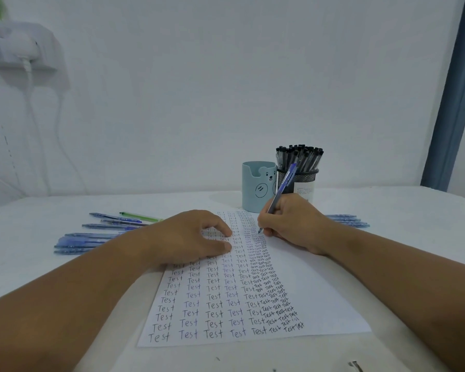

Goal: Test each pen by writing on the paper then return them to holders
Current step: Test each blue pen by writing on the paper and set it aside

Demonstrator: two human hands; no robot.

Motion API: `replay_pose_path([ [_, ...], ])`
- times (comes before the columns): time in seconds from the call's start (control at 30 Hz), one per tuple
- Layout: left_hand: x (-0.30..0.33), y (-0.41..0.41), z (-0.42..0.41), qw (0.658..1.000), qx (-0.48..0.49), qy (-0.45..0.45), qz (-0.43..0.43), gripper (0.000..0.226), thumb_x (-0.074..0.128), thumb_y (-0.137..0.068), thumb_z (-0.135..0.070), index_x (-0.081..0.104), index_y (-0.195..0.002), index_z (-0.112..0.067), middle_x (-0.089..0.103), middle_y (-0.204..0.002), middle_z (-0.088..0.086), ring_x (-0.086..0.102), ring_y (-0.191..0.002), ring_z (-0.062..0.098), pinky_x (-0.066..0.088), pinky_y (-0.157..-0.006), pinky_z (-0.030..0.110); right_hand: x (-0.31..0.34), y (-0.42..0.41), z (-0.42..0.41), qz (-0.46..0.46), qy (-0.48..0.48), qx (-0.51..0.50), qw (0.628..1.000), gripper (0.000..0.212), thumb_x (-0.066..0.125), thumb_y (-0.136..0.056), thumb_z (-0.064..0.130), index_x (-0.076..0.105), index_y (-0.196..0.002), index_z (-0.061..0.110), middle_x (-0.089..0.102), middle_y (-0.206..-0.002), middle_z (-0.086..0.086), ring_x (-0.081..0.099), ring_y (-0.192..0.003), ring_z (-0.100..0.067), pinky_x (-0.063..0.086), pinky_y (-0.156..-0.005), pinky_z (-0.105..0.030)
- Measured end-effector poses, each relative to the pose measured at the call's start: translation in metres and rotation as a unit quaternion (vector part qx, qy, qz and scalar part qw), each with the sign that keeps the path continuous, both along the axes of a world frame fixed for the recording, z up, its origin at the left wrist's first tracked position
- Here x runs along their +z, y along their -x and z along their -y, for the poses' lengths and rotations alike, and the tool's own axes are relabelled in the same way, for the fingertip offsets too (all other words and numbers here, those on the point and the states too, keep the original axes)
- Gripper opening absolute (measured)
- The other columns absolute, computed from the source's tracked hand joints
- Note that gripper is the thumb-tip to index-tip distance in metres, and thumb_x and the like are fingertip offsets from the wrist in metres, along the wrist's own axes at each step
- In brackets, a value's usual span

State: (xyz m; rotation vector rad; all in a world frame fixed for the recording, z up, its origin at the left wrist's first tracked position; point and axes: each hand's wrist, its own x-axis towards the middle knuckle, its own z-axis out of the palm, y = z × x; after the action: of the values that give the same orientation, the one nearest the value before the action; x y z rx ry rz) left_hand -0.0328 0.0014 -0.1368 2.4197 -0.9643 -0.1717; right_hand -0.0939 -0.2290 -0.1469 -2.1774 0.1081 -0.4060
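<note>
The paper (242,299) lies nearest, its near edge close to the near edge of the tabletop (38,264), and columns of the handwritten word "Test" cover its left and middle parts while its right strip is blank.

Toward the far edge of the tabletop, right of centre, stand two holders side by side. The pale blue cup (257,185) with a bear drawn on it shows nothing above its rim. Just to its right the black mesh holder (304,181) is packed with black-capped pens (300,157) standing upright and fanned.

The left hand (191,237) rests palm down on the upper left of the paper, fingers loosely bent and fingertips pressing the sheet; its grip is released and holds nothing. The right hand (293,224) sits at the upper right of the paper, its grip clasped round a blue pen (281,194) in a writing hold. The pen tilts away toward the holders, its tip on the paper beside the crowded right-hand column of words, and its upper end crosses in front of the mesh holder.

Left of the paper a group of blue pens (91,237) lies flat on the tabletop, with one green pen (140,217) at the far side of the group. More blue pens (345,220) lie flat to the right, partly hidden behind the right wrist. A white wall stands behind.
</note>
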Motion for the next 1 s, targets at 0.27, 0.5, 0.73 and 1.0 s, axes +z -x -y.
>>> replay_pose_path([
  [0.27,-0.0013,-0.0015,-0.0005,1.0,-0.002,0.003,-0.001,0.024,0.072,-0.085,-0.051,0.067,-0.108,-0.046,0.051,-0.129,-0.032,0.043,-0.126,-0.003,0.031,-0.108,0.026,0.0048,0.0055,-0.0046,-0.001,0.047,-0.001,0.999,0.009,0.066,-0.087,0.014,0.071,-0.082,0.007,0.073,-0.069,-0.001,0.063,-0.061,-0.005,0.054,-0.068,-0.023],
  [0.5,-0.0013,0.0,-0.0006,1.0,-0.006,0.005,-0.001,0.025,0.072,-0.087,-0.048,0.067,-0.111,-0.043,0.051,-0.125,-0.033,0.043,-0.123,-0.005,0.029,-0.103,0.021,0.0054,0.0049,-0.0046,-0.008,0.064,-0.005,0.998,0.013,0.065,-0.087,0.015,0.072,-0.078,0.008,0.072,-0.067,0.0,0.059,-0.057,-0.004,0.05,-0.067,-0.024],
  [0.73,-0.0005,-0.0002,-0.0007,1.0,-0.01,-0.002,0.0,0.027,0.071,-0.087,-0.05,0.066,-0.112,-0.044,0.05,-0.127,-0.033,0.042,-0.123,-0.006,0.029,-0.103,0.022,0.0049,0.0059,-0.0046,0.001,0.069,-0.001,0.998,0.013,0.066,-0.087,0.014,0.073,-0.082,0.004,0.074,-0.071,-0.004,0.062,-0.062,-0.006,0.054,-0.072,-0.028],
  [1.0,-0.0005,-0.0003,-0.0006,1.0,-0.011,-0.003,0.001,0.026,0.071,-0.087,-0.05,0.066,-0.111,-0.044,0.05,-0.13,-0.031,0.042,-0.126,-0.005,0.029,-0.106,0.023,0.0053,0.0069,-0.0051,-0.001,0.06,-0.009,0.998,0.013,0.065,-0.087,0.014,0.07,-0.081,0.004,0.069,-0.063,0.0,0.055,-0.054,-0.005,0.048,-0.062,-0.023],
])
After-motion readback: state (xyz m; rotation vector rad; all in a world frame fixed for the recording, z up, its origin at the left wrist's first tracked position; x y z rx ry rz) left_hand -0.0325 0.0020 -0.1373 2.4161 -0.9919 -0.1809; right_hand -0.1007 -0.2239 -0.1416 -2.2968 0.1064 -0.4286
